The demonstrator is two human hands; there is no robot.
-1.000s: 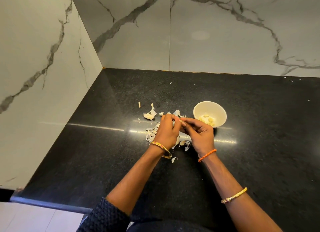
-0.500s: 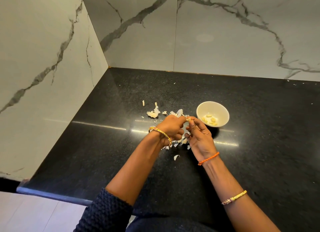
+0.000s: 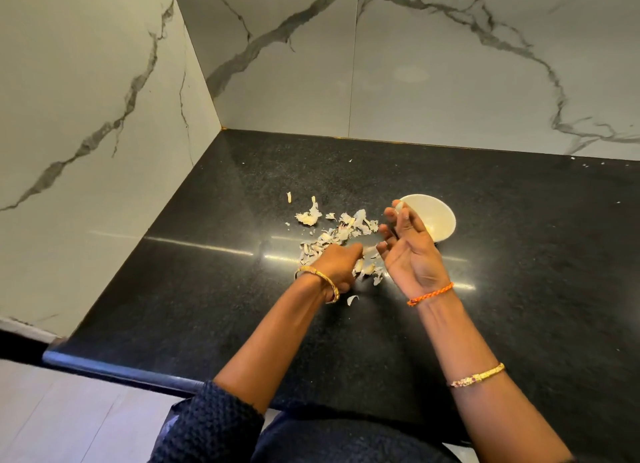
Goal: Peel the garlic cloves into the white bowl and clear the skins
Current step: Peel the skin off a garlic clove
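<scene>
Two hands are parted: a peeled clove (image 3: pixel 400 206) is pinched in the right hand (image 3: pixel 410 251) at the white bowl (image 3: pixel 445 217) rim, mid-worktop; the left hand (image 3: pixel 337 263) is curled among skins (image 3: pixel 346 230). Judged next: the clove is to be released squarely over the bowl.

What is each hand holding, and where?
The right hand pinches a garlic clove at its fingertips, beside the white bowl. The left hand grips a pale skin strip by one end.
</scene>
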